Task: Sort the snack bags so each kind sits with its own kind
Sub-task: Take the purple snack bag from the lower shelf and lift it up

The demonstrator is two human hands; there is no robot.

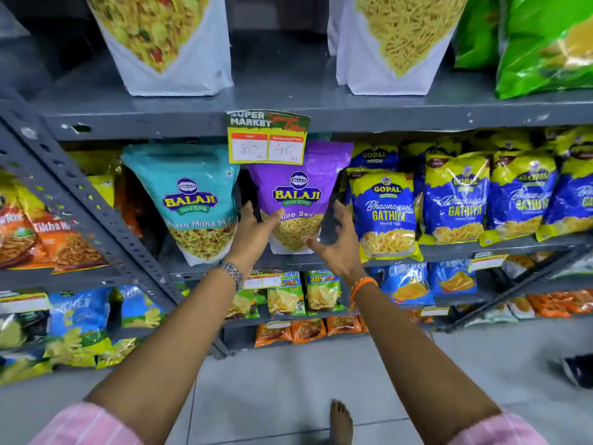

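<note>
Where the middle shelf [481,248] meets its front edge stand one teal Balaji bag [192,200] and one purple Balaji bag [298,194], the purple between the left hand [253,229] and right hand [340,242], both spread open, the left thumb touching it.

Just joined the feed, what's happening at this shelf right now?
A person is sorting snack bags on a grey metal shelf. Both hands are open around the purple Balaji bag, which stands upright on the middle shelf: the left hand touches its lower left edge, while the right hand is at its lower right, contact unclear. Neither has a closed grip. A teal Balaji bag stands to its left, blue Gopal Gathiya bags to its right.
</note>
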